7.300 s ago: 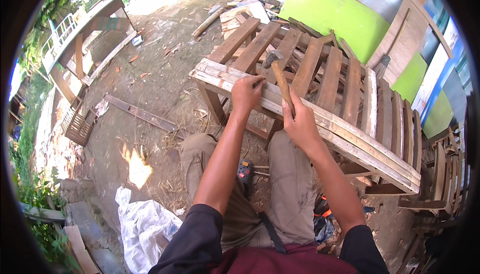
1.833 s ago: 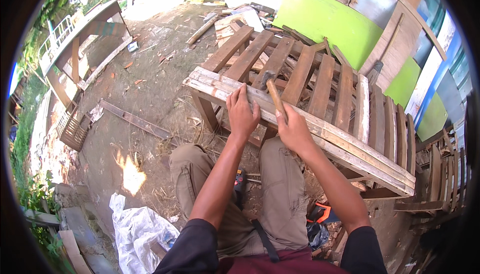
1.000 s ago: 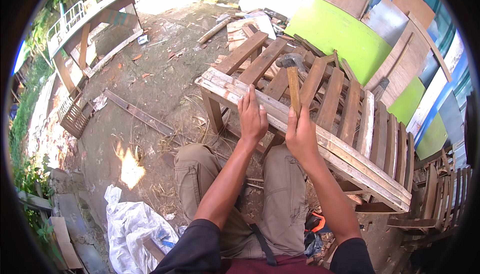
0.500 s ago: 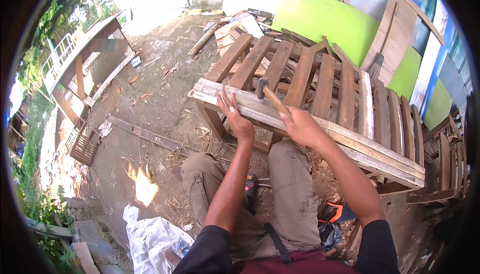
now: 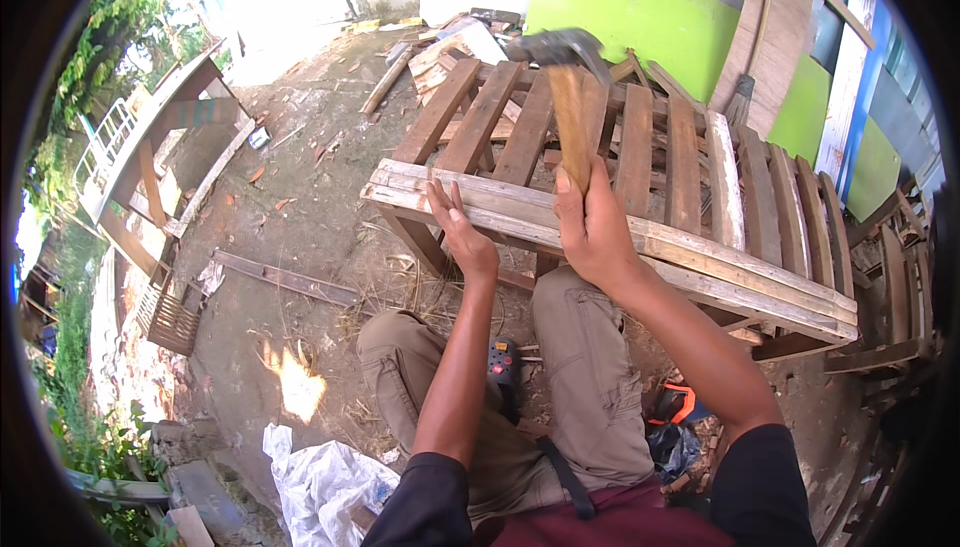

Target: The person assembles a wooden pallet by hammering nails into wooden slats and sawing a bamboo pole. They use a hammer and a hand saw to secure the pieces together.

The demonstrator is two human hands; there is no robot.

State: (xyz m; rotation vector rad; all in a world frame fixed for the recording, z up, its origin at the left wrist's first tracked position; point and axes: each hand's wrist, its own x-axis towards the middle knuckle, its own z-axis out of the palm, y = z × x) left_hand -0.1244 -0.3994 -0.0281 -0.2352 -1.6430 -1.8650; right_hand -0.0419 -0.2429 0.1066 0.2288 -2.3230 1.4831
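Note:
A slatted wooden frame (image 5: 632,147), like a bench or low table, stands before my knees, with pale weathered boards (image 5: 745,272) along its near edge. My right hand (image 5: 597,227) is wrapped round the wooden handle of a claw hammer (image 5: 573,117). The hammer is raised above the slats, its metal head blurred at the top. My left hand (image 5: 467,242) rests against the near boards by the left corner, fingers stretched upward along them. Whether anything small lies under its palm cannot be seen.
A saw with an orange handle (image 5: 690,404) and a black plastic bag (image 5: 675,449) lie at the lower right. White sheeting (image 5: 325,487) is at the lower left, a long plank (image 5: 285,277) left of my knees. Scrap wood and a green board (image 5: 640,7) stand behind.
My right hand has lifted the hammer from near the boards to above the slats. My left hand stays against the near boards, its fingers drawn closer together. The view has shifted slightly.

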